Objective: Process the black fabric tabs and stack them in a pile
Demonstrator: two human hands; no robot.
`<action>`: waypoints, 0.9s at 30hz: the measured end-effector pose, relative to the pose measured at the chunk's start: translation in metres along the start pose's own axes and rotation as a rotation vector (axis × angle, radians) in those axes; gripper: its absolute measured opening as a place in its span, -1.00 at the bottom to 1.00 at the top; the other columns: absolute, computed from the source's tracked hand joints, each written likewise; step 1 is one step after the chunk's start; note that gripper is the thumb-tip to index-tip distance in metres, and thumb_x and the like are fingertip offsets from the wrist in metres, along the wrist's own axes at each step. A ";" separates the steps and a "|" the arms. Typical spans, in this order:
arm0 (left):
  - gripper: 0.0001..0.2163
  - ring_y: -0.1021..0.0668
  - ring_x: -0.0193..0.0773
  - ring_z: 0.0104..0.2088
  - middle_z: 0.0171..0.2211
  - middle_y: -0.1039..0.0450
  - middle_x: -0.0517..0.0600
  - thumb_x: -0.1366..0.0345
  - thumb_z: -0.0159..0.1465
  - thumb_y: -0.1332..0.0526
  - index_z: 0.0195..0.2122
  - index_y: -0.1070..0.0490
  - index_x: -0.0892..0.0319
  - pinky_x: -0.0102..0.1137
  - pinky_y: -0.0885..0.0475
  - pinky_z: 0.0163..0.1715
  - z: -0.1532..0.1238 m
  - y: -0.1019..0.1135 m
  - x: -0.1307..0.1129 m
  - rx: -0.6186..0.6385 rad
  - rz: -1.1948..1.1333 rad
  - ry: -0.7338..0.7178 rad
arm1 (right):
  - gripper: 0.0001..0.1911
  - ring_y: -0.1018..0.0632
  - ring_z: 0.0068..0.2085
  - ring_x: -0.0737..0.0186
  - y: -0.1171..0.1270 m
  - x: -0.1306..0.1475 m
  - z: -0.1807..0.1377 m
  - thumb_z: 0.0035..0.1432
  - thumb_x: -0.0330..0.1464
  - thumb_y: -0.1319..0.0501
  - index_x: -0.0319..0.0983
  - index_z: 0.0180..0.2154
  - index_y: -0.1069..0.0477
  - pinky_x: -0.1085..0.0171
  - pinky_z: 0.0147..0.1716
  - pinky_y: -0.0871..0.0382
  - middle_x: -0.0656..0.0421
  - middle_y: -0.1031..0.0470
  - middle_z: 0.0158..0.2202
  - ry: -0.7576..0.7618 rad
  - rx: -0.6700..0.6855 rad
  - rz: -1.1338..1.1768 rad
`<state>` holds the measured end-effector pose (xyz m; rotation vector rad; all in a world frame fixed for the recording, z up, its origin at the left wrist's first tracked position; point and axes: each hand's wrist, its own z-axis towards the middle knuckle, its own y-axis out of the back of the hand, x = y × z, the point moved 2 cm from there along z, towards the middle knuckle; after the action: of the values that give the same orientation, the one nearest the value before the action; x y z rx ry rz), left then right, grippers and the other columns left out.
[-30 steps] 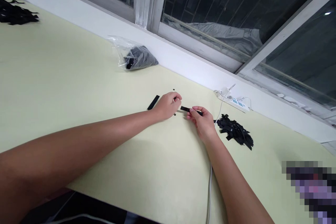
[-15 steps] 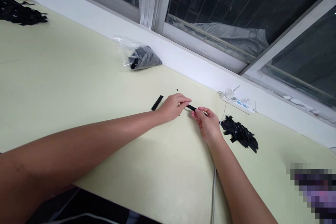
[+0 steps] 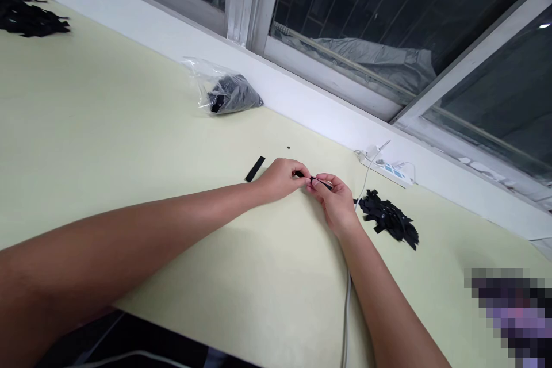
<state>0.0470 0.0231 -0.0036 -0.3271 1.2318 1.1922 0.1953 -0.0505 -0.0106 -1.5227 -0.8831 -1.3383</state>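
Observation:
Both hands meet over the pale green table point(image 3: 129, 126) near its far side. My left hand point(image 3: 280, 178) and my right hand point(image 3: 334, 201) pinch the same short black strip point(image 3: 314, 180) between their fingertips, fingers closed on it. A second black strip point(image 3: 255, 168) lies flat on the table just left of my left hand. A tiny black round piece point(image 3: 288, 148) sits on the table beyond the hands.
A heap of black strips point(image 3: 388, 218) lies right of my right hand. A clear bag of black parts point(image 3: 226, 94) rests by the window sill. Another black heap point(image 3: 26, 14) is far left. A white power strip point(image 3: 390, 169) and cable point(image 3: 345, 322) run along the right.
The hands have closed together on the strip. A small black ring seen by my left hand a second ago is no longer visible on the table.

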 end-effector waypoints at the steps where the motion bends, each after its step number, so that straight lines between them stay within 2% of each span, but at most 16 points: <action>1: -0.89 -0.56 -0.30 -0.33 -0.36 -0.60 -0.06 0.38 0.18 -0.25 -0.35 -0.59 0.17 -0.41 -0.43 -0.28 0.000 0.000 -0.001 -0.007 0.010 -0.003 | -0.50 -0.62 -0.31 0.28 0.000 0.000 0.000 -0.26 -0.24 -0.57 -0.22 -0.27 -0.44 0.25 -0.10 -0.55 0.19 -0.58 -0.36 -0.004 0.001 -0.001; 9: -0.92 -0.51 -0.35 -0.39 -0.41 -0.54 -0.08 0.40 0.17 -0.22 -0.37 -0.51 0.19 -0.44 -0.35 -0.38 -0.001 0.000 -0.003 -0.037 0.040 -0.052 | -0.46 -0.62 -0.32 0.28 -0.001 0.000 0.001 -0.32 -0.25 -0.58 -0.24 -0.28 -0.43 0.27 -0.13 -0.54 0.16 -0.60 -0.35 -0.025 -0.017 -0.009; 19: -0.90 -0.52 -0.34 -0.34 -0.35 -0.54 -0.07 0.40 0.20 -0.20 -0.29 -0.49 0.18 -0.43 -0.37 -0.34 -0.001 -0.001 -0.003 -0.030 0.074 -0.080 | -0.49 -0.61 -0.35 0.28 -0.002 0.001 0.001 -0.29 -0.25 -0.57 -0.23 -0.29 -0.43 0.25 -0.17 -0.54 0.20 -0.58 -0.39 0.002 -0.019 -0.040; 27: -0.91 -0.56 -0.31 -0.35 -0.37 -0.58 -0.05 0.32 0.18 -0.28 -0.30 -0.52 0.18 -0.41 -0.43 -0.31 0.001 -0.002 0.005 -0.009 -0.035 0.002 | -0.48 -0.58 -0.38 0.30 -0.002 0.004 -0.001 -0.27 -0.20 -0.55 -0.23 -0.28 -0.42 0.27 -0.23 -0.52 0.22 -0.56 -0.40 -0.007 -0.008 -0.103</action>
<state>0.0487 0.0253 -0.0086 -0.3553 1.2180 1.1680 0.1934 -0.0509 -0.0063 -1.5068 -0.9727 -1.4120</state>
